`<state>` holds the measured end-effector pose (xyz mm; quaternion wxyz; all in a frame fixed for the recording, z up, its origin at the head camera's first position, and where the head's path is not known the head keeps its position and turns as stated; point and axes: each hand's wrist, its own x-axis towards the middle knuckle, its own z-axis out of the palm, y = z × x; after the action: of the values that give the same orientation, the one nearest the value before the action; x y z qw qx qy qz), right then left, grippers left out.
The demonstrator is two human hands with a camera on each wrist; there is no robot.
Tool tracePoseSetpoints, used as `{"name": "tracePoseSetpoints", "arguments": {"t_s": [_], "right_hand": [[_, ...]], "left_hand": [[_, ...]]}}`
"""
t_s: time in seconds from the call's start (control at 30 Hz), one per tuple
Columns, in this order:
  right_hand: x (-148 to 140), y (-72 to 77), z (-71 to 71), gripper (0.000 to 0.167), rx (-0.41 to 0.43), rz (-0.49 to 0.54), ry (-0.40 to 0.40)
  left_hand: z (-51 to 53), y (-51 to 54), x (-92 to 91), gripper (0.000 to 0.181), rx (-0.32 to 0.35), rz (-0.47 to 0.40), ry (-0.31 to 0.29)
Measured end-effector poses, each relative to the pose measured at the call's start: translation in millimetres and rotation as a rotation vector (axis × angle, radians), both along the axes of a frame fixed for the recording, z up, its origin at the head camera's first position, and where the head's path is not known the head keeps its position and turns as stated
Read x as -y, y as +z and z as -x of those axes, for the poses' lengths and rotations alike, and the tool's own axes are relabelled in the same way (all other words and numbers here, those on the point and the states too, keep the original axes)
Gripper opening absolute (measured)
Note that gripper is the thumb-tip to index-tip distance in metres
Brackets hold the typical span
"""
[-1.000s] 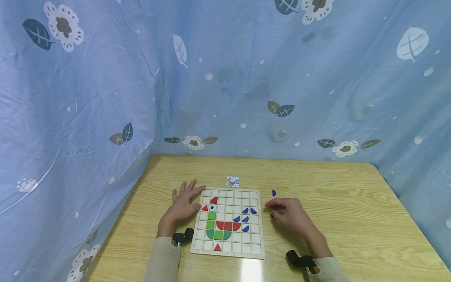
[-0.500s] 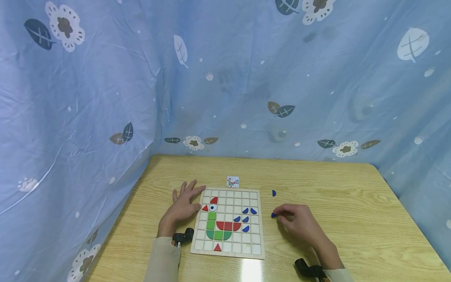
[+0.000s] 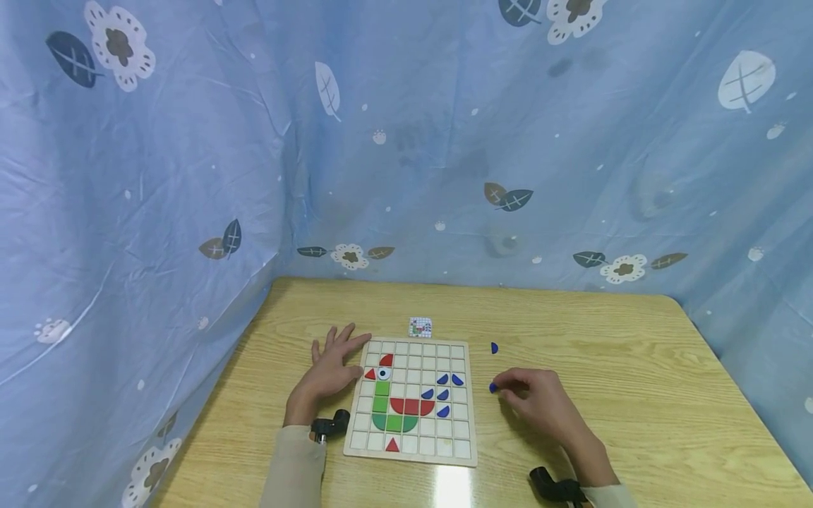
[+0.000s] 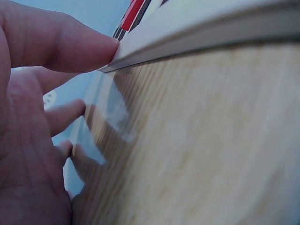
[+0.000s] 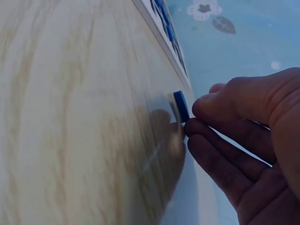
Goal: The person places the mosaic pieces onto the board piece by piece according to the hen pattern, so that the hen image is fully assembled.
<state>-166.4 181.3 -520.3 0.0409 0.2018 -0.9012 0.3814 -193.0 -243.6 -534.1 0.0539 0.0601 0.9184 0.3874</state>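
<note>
My left hand (image 3: pixel 329 372) lies spread at the left edge of a square gridded board (image 3: pixel 413 455); in the left wrist view its thumb (image 4: pixel 79 47) touches the board's side. Red, green and blue flat pieces and an eye tile (image 3: pixel 384 374) form a bird on the grid. Right of the board, fingertips of my right hand (image 3: pixel 540 402) touch a small blue half-round piece (image 3: pixel 492 388) on the table. In the right wrist view this blue piece (image 5: pixel 181 107) sits just beyond the fingertips, without a visible pinch. Another blue half-round piece (image 3: pixel 494 348) lies farther back.
A small picture card (image 3: pixel 420 327) lies behind the board, with a bird on a grid. The wooden table (image 3: pixel 635 367) extends to the right. A blue patterned curtain (image 3: pixel 432 141) hangs behind and at both sides.
My right hand has drawn back to the right from the board's edge, and its fingertips have come to the nearer blue piece. My left hand has stayed in place.
</note>
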Motion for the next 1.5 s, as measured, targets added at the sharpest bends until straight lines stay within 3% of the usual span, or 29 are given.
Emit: {"name": "tracePoseSetpoints", "arguments": {"t_s": [0.77,1.5], "right_hand": [[35.3,-8.6,12.7,0.030,-0.028,-0.022,0.035],[65.4,-5.3,-7.1,0.027,-0.099,0.081,0.120]], "left_hand": [[-0.1,1.7,-0.7,0.072,0.018,-0.006,0.010],[0.6,-0.3,1.3,0.073,-0.001,0.003,-0.004]]}}
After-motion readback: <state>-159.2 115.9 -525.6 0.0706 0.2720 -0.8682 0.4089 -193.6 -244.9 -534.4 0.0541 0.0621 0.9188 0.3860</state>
